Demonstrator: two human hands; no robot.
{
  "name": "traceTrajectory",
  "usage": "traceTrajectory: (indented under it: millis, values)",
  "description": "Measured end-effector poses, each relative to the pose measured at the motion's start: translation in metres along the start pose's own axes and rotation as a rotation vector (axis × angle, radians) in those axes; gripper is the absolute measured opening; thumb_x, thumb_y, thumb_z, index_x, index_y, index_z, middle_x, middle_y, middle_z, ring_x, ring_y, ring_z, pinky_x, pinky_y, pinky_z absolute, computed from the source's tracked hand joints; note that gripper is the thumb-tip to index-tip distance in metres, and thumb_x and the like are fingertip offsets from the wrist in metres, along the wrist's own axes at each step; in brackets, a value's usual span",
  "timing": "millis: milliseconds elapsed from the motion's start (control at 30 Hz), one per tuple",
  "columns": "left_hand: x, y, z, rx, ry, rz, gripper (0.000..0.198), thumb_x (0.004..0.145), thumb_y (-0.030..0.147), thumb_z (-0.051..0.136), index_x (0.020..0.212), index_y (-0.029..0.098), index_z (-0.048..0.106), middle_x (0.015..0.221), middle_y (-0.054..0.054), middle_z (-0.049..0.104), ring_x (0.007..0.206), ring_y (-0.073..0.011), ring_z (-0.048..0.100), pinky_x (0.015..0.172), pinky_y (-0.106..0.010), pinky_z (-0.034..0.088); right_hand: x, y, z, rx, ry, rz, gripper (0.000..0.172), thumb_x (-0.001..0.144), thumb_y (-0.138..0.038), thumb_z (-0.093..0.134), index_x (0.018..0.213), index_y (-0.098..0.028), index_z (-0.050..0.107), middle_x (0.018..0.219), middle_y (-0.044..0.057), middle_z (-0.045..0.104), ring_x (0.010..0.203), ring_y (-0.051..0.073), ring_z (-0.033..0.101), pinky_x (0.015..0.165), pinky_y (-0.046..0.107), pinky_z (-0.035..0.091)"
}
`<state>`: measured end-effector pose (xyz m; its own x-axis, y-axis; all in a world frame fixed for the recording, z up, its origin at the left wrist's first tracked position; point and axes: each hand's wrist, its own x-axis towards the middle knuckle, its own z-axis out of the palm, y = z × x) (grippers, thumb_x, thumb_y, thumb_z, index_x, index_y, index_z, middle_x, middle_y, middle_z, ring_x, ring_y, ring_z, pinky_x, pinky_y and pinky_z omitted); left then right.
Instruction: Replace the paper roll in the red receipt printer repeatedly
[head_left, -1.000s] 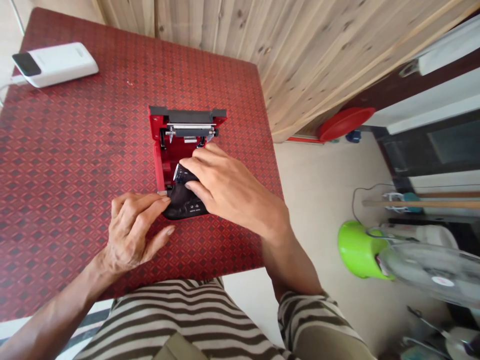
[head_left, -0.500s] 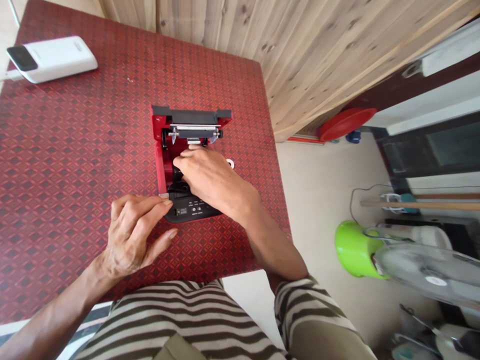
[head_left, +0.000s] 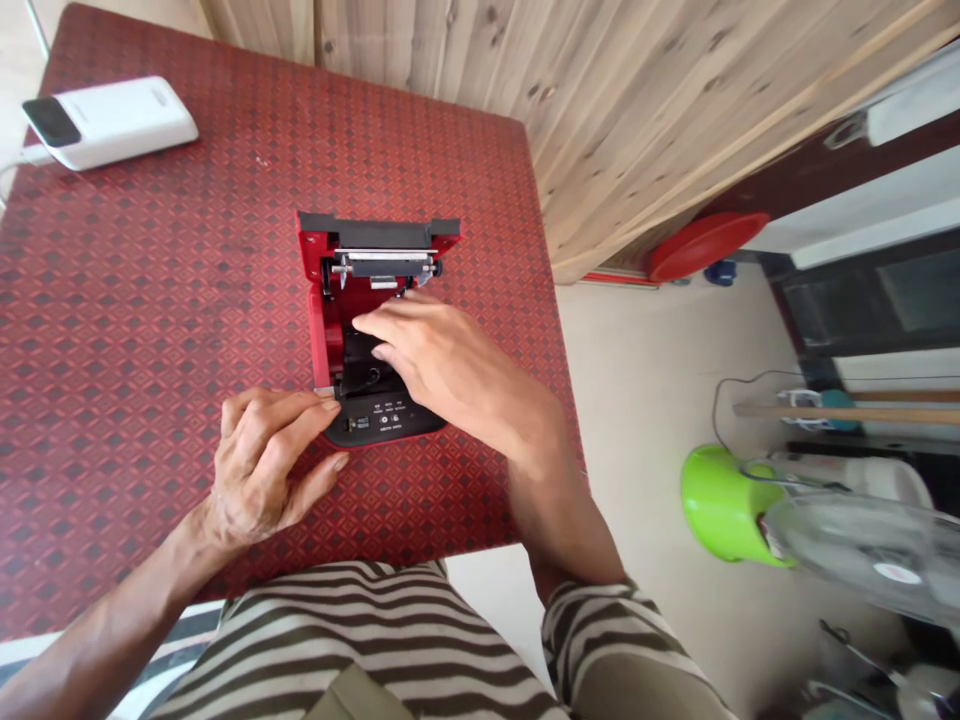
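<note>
Your left hand, thumb spread, touched the red device — your right hand, grip unclear, seemingly worked inside — probably needing light pressure next.

From the right, entry into the red machine is blocked, its bay being covered there by the right hand. At the back, the way is barred by the raised lid and the roller below it. The front left corner is occupied by the left hand. Between the bay's left wall and the right fingertips, only a narrow opening is left, partly filled by a black piece. Leftward, broad passage is offered across the tabletop, interrupted by a white gadget near the far corner.
</note>
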<state>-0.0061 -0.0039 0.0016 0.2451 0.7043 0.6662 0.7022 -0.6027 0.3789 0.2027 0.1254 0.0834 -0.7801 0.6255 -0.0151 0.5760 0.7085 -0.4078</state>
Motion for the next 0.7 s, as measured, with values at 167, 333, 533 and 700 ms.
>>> traceTrajectory:
  millis: [167, 333, 533, 700]
  values:
    - [0.002, 0.0, 0.0, 0.046, -0.002, 0.033, 0.061, 0.095, 0.026, 0.078, 0.151, 0.019, 0.055, 0.118, -0.013, 0.075, 0.104, -0.0255, 0.073, 0.093, -0.041, 0.056, -0.021, 0.005, -0.003, 0.161, 0.002, -0.121, 0.024, 0.11, -0.029, 0.061, 0.105, -0.014, 0.079, 0.109, 0.01, 0.082, 0.102, 0.022, 0.074, 0.101, 0.042, 0.056]
    - [0.007, 0.003, -0.005, 0.074, -0.018, 0.066, 0.057, 0.097, 0.027, 0.076, 0.149, 0.017, 0.056, 0.117, -0.013, 0.075, 0.103, -0.0251, 0.073, 0.093, -0.042, 0.056, -0.031, 0.006, 0.004, 0.264, 0.148, -0.153, 0.031, 0.102, -0.044, 0.073, 0.114, -0.017, 0.079, 0.113, 0.009, 0.082, 0.104, 0.022, 0.072, 0.099, 0.041, 0.055]
    - [0.022, 0.008, -0.024, 0.073, -0.092, 0.029, 0.058, 0.098, 0.028, 0.074, 0.153, 0.021, 0.055, 0.123, -0.01, 0.076, 0.107, -0.025, 0.073, 0.087, -0.043, 0.059, -0.039, 0.008, 0.013, 0.229, 0.316, -0.254, 0.018, 0.108, -0.022, 0.064, 0.104, -0.015, 0.08, 0.104, 0.008, 0.081, 0.095, 0.02, 0.068, 0.095, 0.038, 0.055]
    - [0.08, -0.011, -0.037, 0.224, -0.02, 0.124, 0.055, 0.104, 0.043, 0.067, 0.152, 0.018, 0.057, 0.135, -0.011, 0.071, 0.126, -0.0257, 0.067, 0.105, -0.046, 0.059, -0.041, 0.004, 0.021, 0.152, 0.33, -0.207, 0.025, 0.111, -0.019, 0.056, 0.099, -0.016, 0.078, 0.101, 0.009, 0.078, 0.096, 0.021, 0.064, 0.093, 0.038, 0.055]
